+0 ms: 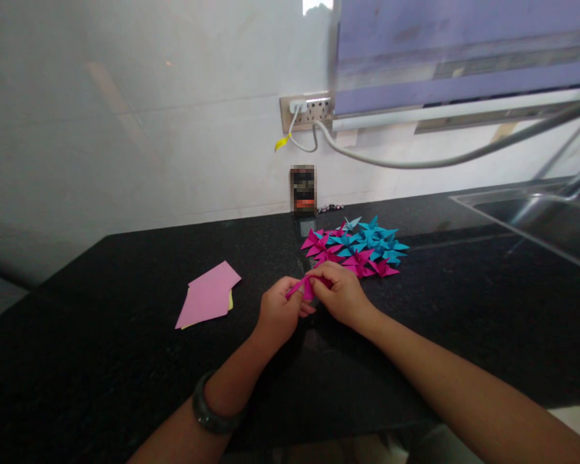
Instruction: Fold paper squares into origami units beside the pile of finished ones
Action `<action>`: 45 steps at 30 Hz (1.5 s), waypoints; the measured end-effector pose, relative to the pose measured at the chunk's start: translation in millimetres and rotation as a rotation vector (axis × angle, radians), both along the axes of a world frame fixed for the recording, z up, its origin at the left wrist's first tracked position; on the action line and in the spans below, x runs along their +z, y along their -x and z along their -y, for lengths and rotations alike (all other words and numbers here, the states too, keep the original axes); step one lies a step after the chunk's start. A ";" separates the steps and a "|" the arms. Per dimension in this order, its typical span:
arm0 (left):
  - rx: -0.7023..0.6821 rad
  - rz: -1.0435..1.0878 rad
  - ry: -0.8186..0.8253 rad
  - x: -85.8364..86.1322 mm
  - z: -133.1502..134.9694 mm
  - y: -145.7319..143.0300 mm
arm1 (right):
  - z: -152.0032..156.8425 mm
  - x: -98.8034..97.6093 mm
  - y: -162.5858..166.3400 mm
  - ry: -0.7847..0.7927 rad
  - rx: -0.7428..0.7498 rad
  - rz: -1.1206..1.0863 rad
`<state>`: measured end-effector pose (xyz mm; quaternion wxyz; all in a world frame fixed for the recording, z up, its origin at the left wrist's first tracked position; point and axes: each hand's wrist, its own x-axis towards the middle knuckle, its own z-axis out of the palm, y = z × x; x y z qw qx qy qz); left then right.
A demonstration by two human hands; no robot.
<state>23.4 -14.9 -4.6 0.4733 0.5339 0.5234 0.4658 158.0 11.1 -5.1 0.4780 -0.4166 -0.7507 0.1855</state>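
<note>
Both hands, left hand and right hand, pinch a magenta paper piece just before the pile of folded stars on the bench. Firm, even creasing would likely keep its fold sharp.

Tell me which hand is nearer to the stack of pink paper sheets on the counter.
Left. The left hand is just right of the pink paper sheets, apart from them. The right hand lies farther right, beside the folded paper stars. Both hands pinch a magenta paper piece.

Head view — down over near countertop
</note>
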 end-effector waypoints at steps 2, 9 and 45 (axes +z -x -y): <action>-0.010 0.039 0.024 0.0 -1.2 -0.1 | -0.6 0.1 -0.6 -0.028 0.029 -0.016; -0.035 0.008 0.017 -0.2 -1.8 0.6 | -3.9 1.2 -4.0 -0.090 0.059 0.022; -0.103 0.321 0.152 0.1 -1.1 0.0 | -1.5 14.2 -20.0 -0.270 0.209 0.286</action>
